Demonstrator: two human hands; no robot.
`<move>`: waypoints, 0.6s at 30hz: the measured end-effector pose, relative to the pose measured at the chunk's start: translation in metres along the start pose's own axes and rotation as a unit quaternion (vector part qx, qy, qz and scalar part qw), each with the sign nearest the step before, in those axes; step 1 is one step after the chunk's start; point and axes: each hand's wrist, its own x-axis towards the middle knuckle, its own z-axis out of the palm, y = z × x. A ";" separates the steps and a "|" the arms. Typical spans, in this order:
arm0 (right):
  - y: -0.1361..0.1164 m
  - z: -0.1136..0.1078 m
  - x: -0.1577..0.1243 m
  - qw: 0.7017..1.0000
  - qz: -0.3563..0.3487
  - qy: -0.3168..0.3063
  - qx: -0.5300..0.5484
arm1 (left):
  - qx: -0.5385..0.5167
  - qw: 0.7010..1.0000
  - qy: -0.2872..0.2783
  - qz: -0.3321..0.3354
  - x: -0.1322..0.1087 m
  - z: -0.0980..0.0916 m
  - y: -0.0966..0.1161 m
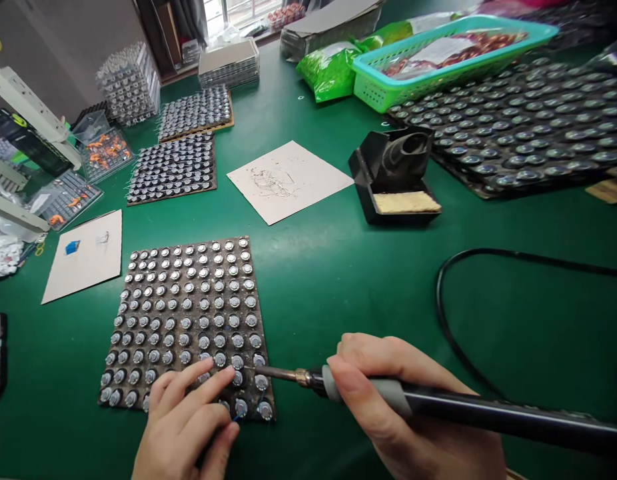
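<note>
My right hand (388, 400) is wrapped round a soldering iron (398, 397), its fingers closed on the grey grip. The iron's tip points left and reaches the right side of a square board (193, 353) with rows of small round silver components. Over the board's front edge lies my left hand (188, 420). Two of its fingers stretch onto the components, while the thumb and a bent finger come together at a thin blue wire (237, 418). My left hand hides some of the front-row components.
Behind stand a black soldering stand (393, 150) with a yellow sponge (406, 202) and a card (288, 180) with wire scraps. A black cable (441, 293) loops at right. Further off are a teal basket (378, 83), a large component board (518, 133) and smaller filled boards (173, 167).
</note>
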 end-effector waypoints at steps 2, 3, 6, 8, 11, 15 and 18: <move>-0.001 0.000 0.001 1.000 -0.003 0.006 -0.002 | 0.001 1.000 0.000 -0.004 0.000 0.004 0.003; -0.001 0.000 0.001 1.000 -0.005 0.005 -0.003 | 0.003 1.000 0.001 -0.003 -0.001 0.006 0.003; 0.000 -0.001 0.000 1.000 -0.009 -0.004 -0.005 | 0.014 1.000 0.003 0.002 -0.003 0.006 0.002; 0.000 -0.001 0.000 1.000 -0.007 -0.008 -0.010 | 0.022 0.999 -0.005 0.025 -0.006 0.006 -0.001; 0.002 0.000 0.000 1.000 -0.004 -0.003 -0.024 | 0.020 0.999 -0.012 0.047 -0.010 0.009 -0.004; 0.004 0.002 0.001 0.999 -0.016 -0.004 -0.028 | -0.016 0.999 0.027 -0.003 -0.015 0.014 -0.002; 0.005 0.003 0.000 1.000 -0.016 -0.009 -0.020 | -0.028 0.996 0.069 -0.040 -0.016 0.011 -0.002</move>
